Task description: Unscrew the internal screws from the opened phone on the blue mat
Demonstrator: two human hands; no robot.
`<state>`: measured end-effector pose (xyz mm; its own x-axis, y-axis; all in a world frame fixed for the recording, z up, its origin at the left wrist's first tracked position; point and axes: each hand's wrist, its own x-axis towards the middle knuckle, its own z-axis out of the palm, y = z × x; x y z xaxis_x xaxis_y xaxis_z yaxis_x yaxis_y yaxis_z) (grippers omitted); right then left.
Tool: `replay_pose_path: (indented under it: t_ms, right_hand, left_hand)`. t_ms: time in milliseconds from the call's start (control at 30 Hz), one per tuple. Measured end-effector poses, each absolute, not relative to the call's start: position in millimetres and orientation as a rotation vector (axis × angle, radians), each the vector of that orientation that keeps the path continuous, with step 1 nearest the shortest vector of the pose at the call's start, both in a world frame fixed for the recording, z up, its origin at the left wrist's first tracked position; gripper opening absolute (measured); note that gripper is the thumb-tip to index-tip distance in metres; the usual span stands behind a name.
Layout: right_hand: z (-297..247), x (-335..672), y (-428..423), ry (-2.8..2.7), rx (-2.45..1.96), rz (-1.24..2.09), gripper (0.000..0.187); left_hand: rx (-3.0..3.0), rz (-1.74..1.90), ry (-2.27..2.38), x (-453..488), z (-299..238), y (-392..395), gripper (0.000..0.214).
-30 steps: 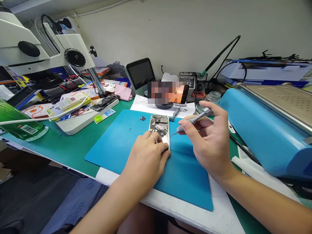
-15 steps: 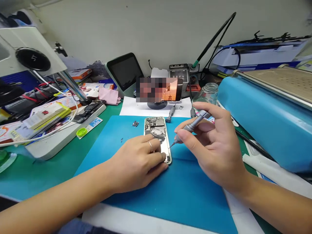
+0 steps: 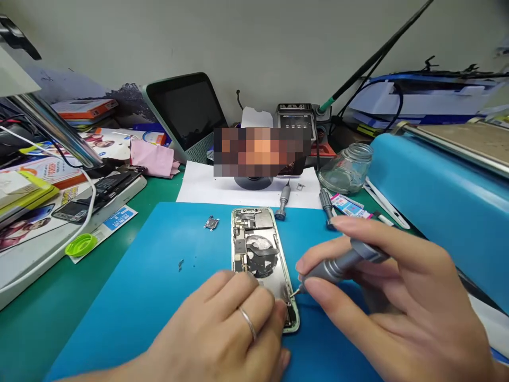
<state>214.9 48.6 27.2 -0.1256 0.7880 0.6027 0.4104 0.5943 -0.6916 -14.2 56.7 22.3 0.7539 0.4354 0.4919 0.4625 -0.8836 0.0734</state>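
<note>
An opened phone [image 3: 258, 249] with its insides showing lies lengthwise on a blue work mat [image 3: 167, 276]. My left hand [image 3: 226, 334], a ring on one finger, rests with curled fingers on the phone's near end and presses it down. My right hand [image 3: 382, 302] pinches a grey precision screwdriver [image 3: 342, 265] like a pen. Its tip touches the phone's lower right edge. A small loose part [image 3: 211, 223] and tiny screws [image 3: 181, 263] lie on the mat left of the phone.
A glass jar [image 3: 348, 168], two more screwdrivers [image 3: 283, 200] and a small dark screen [image 3: 186, 114] stand behind the mat. A big blue machine [image 3: 437, 196] fills the right side. A microscope post [image 3: 51, 130], its white base, a green cap [image 3: 80, 245] and papers sit at the left.
The view has moved closer and lower over the phone. My right hand has brought the screwdriver tip down to the phone's lower right edge. My left hand stays on the near end.
</note>
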Motion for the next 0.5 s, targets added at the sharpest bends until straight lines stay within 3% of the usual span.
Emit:
replay_pose_path:
  t_ms: [200,500]
  right_hand:
    - [24.2,221.5,51.1,-1.839,-0.959,0.319,0.065]
    - [35.2,221.2,53.4,-1.837,-0.888,0.458,0.08]
  left_hand:
    - [-2.767,-0.795,-0.702,-16.8,14.0,53.9,0.036]
    - [-2.725,-0.909,-0.731,-12.0,15.7,55.6,0.035]
